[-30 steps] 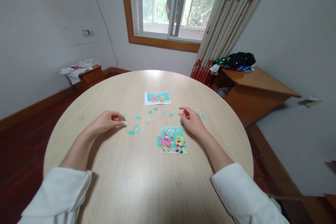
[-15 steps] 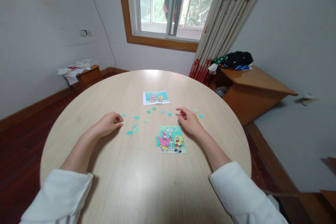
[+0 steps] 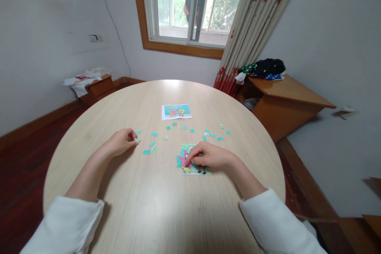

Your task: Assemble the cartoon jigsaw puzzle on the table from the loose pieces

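Observation:
My left hand (image 3: 122,141) is closed in a pinch at the left of the table, with a pale jigsaw piece (image 3: 137,140) at its fingertips. Just beyond it lies a turquoise piece (image 3: 139,131). My right hand (image 3: 210,154) reaches across the partly joined cartoon puzzle (image 3: 183,170), covering much of its middle and right. Its index finger stretches down onto the pink figure, and no piece shows in that hand. Between the hands are several loose jigsaw pieces (image 3: 154,134). More pieces (image 3: 220,139) are scattered beyond my right hand.
A printed reference picture (image 3: 177,112) lies farther back on the round wooden table (image 3: 143,206). Behind the table are a window (image 3: 184,8) and a curtain (image 3: 253,16). A wooden desk (image 3: 285,103) with cloths on it stands at the right.
My right hand has moved from the loose pieces at the upper right down and left onto the joined puzzle, uncovering several pieces. My left hand stays nearly in place; its piece now shows more clearly.

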`<state>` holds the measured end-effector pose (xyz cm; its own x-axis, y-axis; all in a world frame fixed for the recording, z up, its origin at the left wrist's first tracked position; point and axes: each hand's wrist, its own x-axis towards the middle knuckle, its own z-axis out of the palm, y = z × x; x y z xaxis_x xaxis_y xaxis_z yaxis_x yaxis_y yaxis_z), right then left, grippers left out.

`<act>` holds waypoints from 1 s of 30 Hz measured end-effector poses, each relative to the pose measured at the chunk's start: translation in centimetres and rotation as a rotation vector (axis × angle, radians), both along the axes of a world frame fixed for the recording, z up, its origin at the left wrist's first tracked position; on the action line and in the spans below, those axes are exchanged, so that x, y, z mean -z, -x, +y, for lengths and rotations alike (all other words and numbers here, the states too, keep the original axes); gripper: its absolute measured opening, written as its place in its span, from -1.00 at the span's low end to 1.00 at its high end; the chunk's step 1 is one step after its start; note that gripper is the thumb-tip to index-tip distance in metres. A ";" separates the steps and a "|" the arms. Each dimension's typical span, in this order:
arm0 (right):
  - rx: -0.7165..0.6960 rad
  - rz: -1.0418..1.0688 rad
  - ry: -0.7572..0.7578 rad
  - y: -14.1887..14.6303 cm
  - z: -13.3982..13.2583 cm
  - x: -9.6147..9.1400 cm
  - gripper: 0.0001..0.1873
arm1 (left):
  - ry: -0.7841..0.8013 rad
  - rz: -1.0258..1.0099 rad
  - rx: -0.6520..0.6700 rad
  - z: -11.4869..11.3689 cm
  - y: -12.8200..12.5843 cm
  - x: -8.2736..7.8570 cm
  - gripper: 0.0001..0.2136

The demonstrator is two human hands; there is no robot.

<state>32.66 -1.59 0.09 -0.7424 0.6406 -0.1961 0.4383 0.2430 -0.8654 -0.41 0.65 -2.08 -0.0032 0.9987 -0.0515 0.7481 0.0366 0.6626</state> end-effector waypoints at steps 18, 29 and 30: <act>0.063 0.184 0.199 0.1 0.1 0.0 -0.36 | 0.012 -0.669 0.165 -3.5 -9.3 -0.9 -0.68; -0.038 0.228 0.246 0.0 0.2 0.4 -0.27 | 0.079 -0.778 0.224 -4.1 -10.6 0.0 -0.59; -0.034 0.231 0.241 0.0 0.2 0.5 -0.28 | 0.084 -0.779 0.221 -4.1 -10.6 0.0 -0.58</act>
